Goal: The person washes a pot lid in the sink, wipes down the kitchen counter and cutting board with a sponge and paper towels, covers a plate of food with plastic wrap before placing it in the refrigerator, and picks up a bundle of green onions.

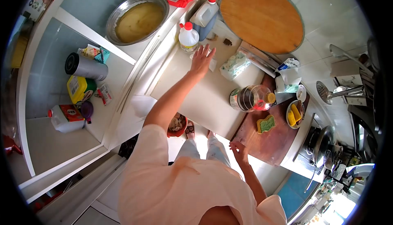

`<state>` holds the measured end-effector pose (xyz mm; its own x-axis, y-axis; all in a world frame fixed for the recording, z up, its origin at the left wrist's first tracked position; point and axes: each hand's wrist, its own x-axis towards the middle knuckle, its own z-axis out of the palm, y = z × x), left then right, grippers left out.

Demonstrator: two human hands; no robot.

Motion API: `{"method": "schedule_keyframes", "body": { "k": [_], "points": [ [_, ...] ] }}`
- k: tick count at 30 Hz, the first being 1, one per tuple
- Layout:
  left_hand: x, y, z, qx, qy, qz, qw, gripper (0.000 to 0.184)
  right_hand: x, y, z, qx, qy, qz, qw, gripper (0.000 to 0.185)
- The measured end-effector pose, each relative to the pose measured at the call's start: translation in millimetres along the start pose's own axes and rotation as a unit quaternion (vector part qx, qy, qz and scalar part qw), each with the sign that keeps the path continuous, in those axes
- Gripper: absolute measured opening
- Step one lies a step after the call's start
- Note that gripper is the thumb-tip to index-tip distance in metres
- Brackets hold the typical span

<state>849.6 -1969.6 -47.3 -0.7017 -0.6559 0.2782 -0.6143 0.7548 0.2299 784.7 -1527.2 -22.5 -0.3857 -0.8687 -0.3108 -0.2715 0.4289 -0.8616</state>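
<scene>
My left hand (200, 63) reaches over the pale counter (204, 92) with its fingers spread and nothing gripped. Just beyond its fingertips stands a white bottle with a red cap (188, 39). A small whitish piece (212, 64) lies beside the fingers; its kind is unclear. My right hand (239, 151) hangs low near the front edge of the brown board (262, 145), fingers loosely bent and holding nothing visible. Nearest to it on the board is a yellow and green sponge (266, 124). A large bottle of dark liquid (251, 98) stands farther in.
A round wooden board (262, 18) leans against the tiles. A metal basin (137, 18) of yellowish liquid sits on the left cabinet's shelf. A bowl of yellow food (295, 114) is near the stove (307, 141). A red bucket (177, 131) stands by my feet.
</scene>
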Motion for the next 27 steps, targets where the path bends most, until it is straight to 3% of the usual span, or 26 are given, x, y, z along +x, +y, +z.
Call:
{"method": "schedule_keyframes", "body": {
  "k": [2,3,6,7,10,14,16,17,18,20,23,26,27],
  "points": [
    [17.4,-9.9,13.7,0.042,-0.049,0.034,0.997,0.047,-15.4,5.9,3.4,-0.009,-0.006,0.009,1.000,0.011],
    [23.9,-21.6,33.5,0.050,-0.048,0.035,0.997,0.030,-24.2,12.4,7.8,-0.015,0.003,0.010,1.000,0.011],
    [25.2,-18.9,11.5,-0.008,-0.094,-0.022,0.995,0.018,-38.6,13.3,13.4,-0.020,0.028,0.016,0.999,0.011],
    [20.9,-20.4,7.9,-0.085,-0.070,-0.049,0.993,0.018,-40.2,10.9,14.4,-0.017,0.037,0.018,0.999,0.011],
    [19.3,-27.4,-0.8,-0.153,-0.071,-0.103,0.980,0.014,-42.0,10.7,19.2,-0.003,0.050,0.026,0.998,0.012],
    [44.9,-42.6,3.3,-0.254,-0.008,-0.180,0.950,0.019,-33.5,6.1,27.3,-0.020,0.032,0.003,0.999,0.012],
    [57.6,-45.4,28.1,-0.367,0.100,-0.161,0.911,0.020,-26.9,0.6,30.5,-0.033,0.016,-0.006,0.999,0.013],
    [59.6,-34.8,19.6,-0.351,0.118,-0.166,0.914,0.021,-23.6,-0.3,32.3,-0.033,0.011,-0.007,0.999,0.013],
    [61.6,-37.1,36.8,-0.397,0.110,-0.137,0.901,0.031,-20.2,-1.2,33.6,-0.033,0.008,-0.007,0.999,0.013],
    [43.7,-7.1,5.9,-0.380,0.069,-0.171,0.907,0.041,-15.2,-4.7,33.0,-0.041,0.001,-0.017,0.999,0.013],
    [-7.9,8.0,5.7,-0.437,0.056,-0.139,0.887,0.046,-8.4,-12.0,20.5,-0.034,0.018,-0.011,0.999,0.013],
    [-95.7,21.9,2.1,-0.522,-0.020,-0.198,0.829,0.039,2.7,10.8,-7.5,-0.038,0.087,-0.016,0.995,0.015],
    [-127.9,24.0,10.1,-0.566,-0.020,-0.199,0.800,0.034,9.8,-2.7,-27.5,-0.096,0.099,0.019,0.990,0.017]
  ]
}}
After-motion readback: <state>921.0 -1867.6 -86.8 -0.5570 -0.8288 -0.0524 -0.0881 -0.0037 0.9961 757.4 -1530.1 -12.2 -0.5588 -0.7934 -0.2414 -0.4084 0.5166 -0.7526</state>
